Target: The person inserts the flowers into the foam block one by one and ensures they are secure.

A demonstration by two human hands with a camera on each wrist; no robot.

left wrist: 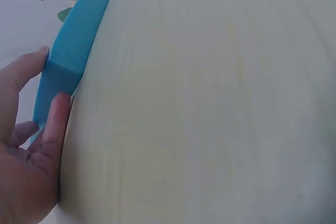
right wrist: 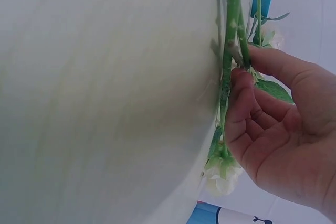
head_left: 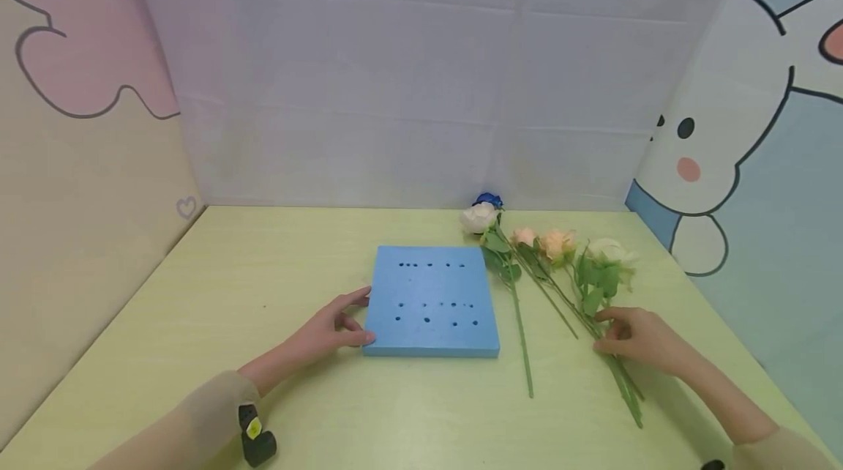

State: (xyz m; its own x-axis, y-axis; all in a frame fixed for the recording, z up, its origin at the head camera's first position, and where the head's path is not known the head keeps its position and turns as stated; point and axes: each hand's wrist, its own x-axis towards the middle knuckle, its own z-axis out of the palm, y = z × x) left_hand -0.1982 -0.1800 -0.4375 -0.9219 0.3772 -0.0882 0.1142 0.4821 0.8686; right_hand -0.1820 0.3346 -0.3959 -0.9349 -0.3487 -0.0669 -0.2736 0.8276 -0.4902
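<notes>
A blue foam block (head_left: 431, 283) with rows of small holes lies flat on the table. My left hand (head_left: 332, 323) rests at its left side, thumb on the near corner and fingers along the edge; the left wrist view also shows these fingers (left wrist: 55, 119) touching the block. To the right, my right hand (head_left: 635, 338) pinches at a green flower stem (right wrist: 231, 30) between thumb and index finger. Under that hand several stems cross, leading up to a white rose (head_left: 607, 250) and a peach rose (head_left: 557, 243). Which stem is pinched I cannot tell.
Left of these lie another white rose (head_left: 479, 218), a blue rose (head_left: 488, 200) and a smaller peach rose (head_left: 524, 236), their stems slanting toward the front. A pale yellow table (head_left: 197, 294) carries everything, with a white sheet (head_left: 408, 89) behind and cartoon-printed panels at both sides.
</notes>
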